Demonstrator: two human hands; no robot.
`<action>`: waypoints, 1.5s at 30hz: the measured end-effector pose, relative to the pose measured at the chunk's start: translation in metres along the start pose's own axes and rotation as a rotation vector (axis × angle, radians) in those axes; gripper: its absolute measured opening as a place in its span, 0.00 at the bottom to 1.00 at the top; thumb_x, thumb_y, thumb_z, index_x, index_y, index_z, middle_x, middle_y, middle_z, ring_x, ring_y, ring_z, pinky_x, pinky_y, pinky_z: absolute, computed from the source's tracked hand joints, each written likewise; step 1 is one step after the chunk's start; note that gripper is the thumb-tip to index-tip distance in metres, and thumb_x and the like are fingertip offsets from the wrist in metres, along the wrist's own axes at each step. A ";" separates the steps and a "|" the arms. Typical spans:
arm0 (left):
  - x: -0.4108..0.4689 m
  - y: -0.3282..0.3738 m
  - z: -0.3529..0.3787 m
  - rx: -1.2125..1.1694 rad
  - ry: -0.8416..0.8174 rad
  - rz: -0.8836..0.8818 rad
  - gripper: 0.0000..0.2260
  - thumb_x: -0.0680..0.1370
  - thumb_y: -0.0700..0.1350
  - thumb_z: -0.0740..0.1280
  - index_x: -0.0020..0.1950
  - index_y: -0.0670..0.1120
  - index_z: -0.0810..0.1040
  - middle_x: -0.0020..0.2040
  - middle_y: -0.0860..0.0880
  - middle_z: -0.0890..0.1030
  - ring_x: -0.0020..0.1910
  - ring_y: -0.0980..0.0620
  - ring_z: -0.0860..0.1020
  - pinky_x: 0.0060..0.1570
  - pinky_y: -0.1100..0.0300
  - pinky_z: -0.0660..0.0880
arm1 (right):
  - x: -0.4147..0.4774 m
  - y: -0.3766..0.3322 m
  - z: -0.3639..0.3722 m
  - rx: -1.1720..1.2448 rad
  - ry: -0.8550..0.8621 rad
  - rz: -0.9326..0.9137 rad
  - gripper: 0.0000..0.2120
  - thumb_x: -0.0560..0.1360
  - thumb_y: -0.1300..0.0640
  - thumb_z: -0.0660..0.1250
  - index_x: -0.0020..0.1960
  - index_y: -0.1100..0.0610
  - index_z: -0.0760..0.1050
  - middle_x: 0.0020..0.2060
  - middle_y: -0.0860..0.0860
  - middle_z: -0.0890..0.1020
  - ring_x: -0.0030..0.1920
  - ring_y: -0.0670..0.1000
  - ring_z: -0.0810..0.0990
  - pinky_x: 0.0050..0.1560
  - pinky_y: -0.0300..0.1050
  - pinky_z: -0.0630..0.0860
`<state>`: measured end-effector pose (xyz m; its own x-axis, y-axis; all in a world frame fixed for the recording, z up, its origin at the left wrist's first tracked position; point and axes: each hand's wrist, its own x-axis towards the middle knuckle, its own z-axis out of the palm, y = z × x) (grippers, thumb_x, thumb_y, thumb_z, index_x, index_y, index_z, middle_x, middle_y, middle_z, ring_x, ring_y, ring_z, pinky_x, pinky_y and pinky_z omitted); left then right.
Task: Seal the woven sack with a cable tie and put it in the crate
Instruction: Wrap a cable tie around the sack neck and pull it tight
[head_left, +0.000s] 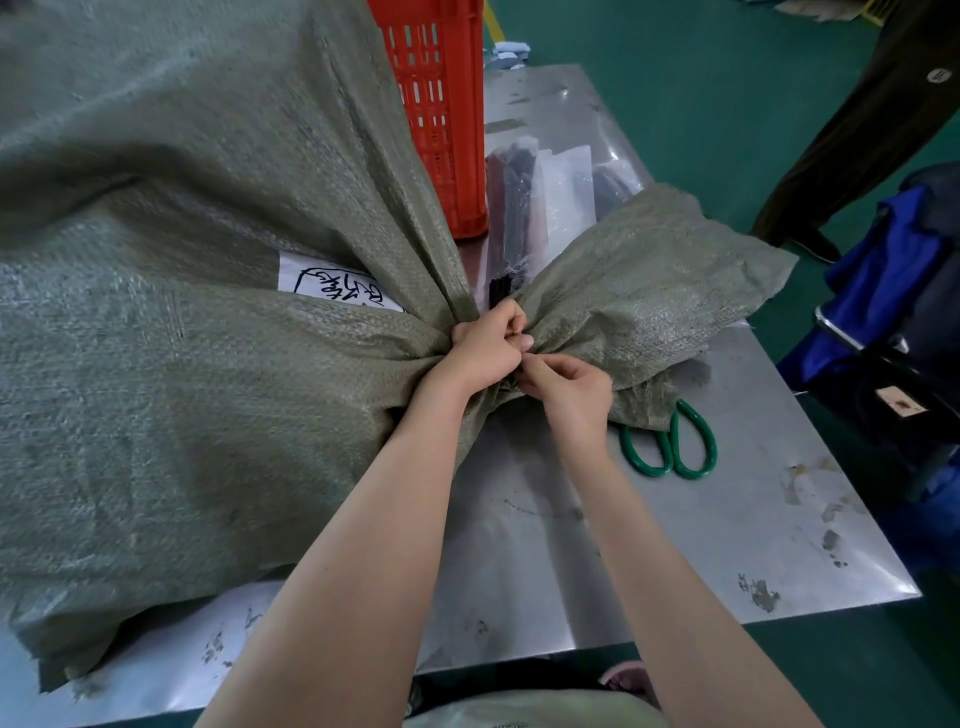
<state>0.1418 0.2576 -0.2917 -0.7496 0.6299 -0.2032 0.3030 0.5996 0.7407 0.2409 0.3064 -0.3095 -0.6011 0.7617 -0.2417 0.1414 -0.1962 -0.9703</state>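
A large grey-green woven sack (182, 322) lies on the steel table (727, 519), filling its left side. Its mouth is gathered into a neck, and the loose end fans out to the right. My left hand (488, 345) is closed around that neck. A black cable tie (500, 292) sticks up just above my left hand. My right hand (569, 387) pinches at the neck right below it, fingertips touching the tie's lower end. A red plastic crate (441, 104) stands behind the sack at the table's far side.
Green-handled scissors (675, 447) lie on the table right of my hands, partly under the sack's loose end. Plastic bags of black cable ties (524, 202) lie beside the crate. A person's leg (857, 130) stands at the far right, near blue-covered equipment (893, 291).
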 end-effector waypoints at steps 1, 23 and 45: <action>0.000 -0.001 0.000 0.012 0.000 0.004 0.16 0.77 0.40 0.61 0.33 0.52 0.60 0.33 0.55 0.68 0.48 0.49 0.65 0.51 0.61 0.62 | -0.001 -0.001 0.002 -0.049 0.018 0.012 0.05 0.62 0.52 0.70 0.28 0.49 0.80 0.31 0.55 0.85 0.41 0.58 0.85 0.53 0.56 0.80; -0.006 -0.002 -0.007 0.040 -0.023 0.063 0.17 0.76 0.34 0.61 0.33 0.52 0.64 0.34 0.56 0.72 0.43 0.52 0.75 0.44 0.66 0.70 | -0.004 -0.011 0.005 -0.208 -0.123 0.117 0.11 0.66 0.54 0.68 0.26 0.52 0.79 0.40 0.64 0.85 0.47 0.61 0.83 0.57 0.59 0.77; -0.005 -0.004 -0.009 -0.238 0.022 0.067 0.18 0.74 0.29 0.63 0.36 0.53 0.67 0.33 0.52 0.71 0.34 0.57 0.69 0.43 0.62 0.68 | 0.004 -0.018 -0.001 -0.134 -0.227 0.225 0.09 0.69 0.61 0.70 0.31 0.57 0.78 0.32 0.56 0.81 0.42 0.54 0.80 0.57 0.51 0.78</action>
<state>0.1387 0.2475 -0.2874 -0.7460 0.6518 -0.1362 0.2073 0.4217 0.8827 0.2371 0.3135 -0.2927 -0.7008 0.5490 -0.4555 0.3833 -0.2488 -0.8895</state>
